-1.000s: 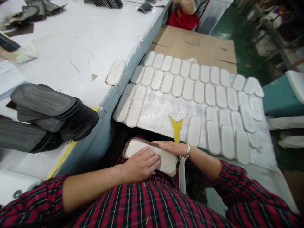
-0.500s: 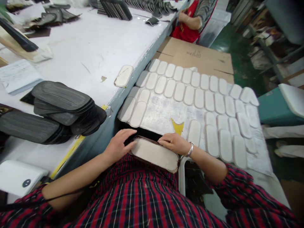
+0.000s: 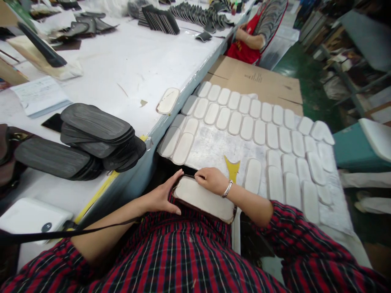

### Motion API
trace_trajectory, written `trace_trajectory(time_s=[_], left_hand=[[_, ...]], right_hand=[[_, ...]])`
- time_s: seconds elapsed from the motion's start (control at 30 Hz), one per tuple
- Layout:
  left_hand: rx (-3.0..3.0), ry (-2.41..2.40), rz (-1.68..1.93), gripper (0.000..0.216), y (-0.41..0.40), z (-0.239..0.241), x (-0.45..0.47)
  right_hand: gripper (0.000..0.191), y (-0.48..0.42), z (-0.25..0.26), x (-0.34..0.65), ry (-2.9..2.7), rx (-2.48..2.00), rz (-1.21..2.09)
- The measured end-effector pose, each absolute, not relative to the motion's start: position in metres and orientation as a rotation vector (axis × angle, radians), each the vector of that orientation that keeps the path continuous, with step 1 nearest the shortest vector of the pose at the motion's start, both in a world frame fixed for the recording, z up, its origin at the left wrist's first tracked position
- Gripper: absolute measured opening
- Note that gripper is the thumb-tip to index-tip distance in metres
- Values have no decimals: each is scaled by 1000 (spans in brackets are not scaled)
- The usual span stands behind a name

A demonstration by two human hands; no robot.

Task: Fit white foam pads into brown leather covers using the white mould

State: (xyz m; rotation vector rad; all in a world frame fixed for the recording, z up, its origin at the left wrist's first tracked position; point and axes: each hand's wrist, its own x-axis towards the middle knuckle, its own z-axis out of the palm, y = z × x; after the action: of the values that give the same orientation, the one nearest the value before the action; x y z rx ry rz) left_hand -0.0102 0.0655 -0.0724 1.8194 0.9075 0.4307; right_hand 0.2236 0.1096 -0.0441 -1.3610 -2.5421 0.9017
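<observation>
An oblong panel (image 3: 204, 197) with rounded ends, a pale cream face and a dark rim lies in front of my waist. My left hand (image 3: 163, 198) grips its left end, thumb on the near side and fingers along the far side. On the far long edge, my right hand (image 3: 212, 181) has its fingers curled and pinched at the dark rim; the fingertips are partly hidden. Just beyond lies a board (image 3: 210, 142) bearing rows of similar pale oblong pieces (image 3: 253, 175), along with a notched yellow scrap (image 3: 232, 167).
Stacks of dark oblong pieces (image 3: 96, 124) lie on the white table (image 3: 106, 61) at left, near a white device (image 3: 33, 219). One pale piece (image 3: 168, 101) sits at the table edge. A person in a red apron (image 3: 244, 51) is beyond the cardboard (image 3: 259, 81). A teal bin (image 3: 354, 150) stands right.
My right hand has moved left along the panel's far edge, its fingers now curled in. The left hand has turned and spread round the panel's left end. The view has shifted slightly.
</observation>
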Motion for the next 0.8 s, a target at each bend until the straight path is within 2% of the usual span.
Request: trace_trajectory(time_s=[0.33,0.8], left_hand=[[1636,1042,618,103,55,-97,0],[1403,1060,720,95,49,-99,16]], right_hand=[[23,116,-48,229,-2388,-1427,1087],[19,119,-47,235,-2450,-1388,961]])
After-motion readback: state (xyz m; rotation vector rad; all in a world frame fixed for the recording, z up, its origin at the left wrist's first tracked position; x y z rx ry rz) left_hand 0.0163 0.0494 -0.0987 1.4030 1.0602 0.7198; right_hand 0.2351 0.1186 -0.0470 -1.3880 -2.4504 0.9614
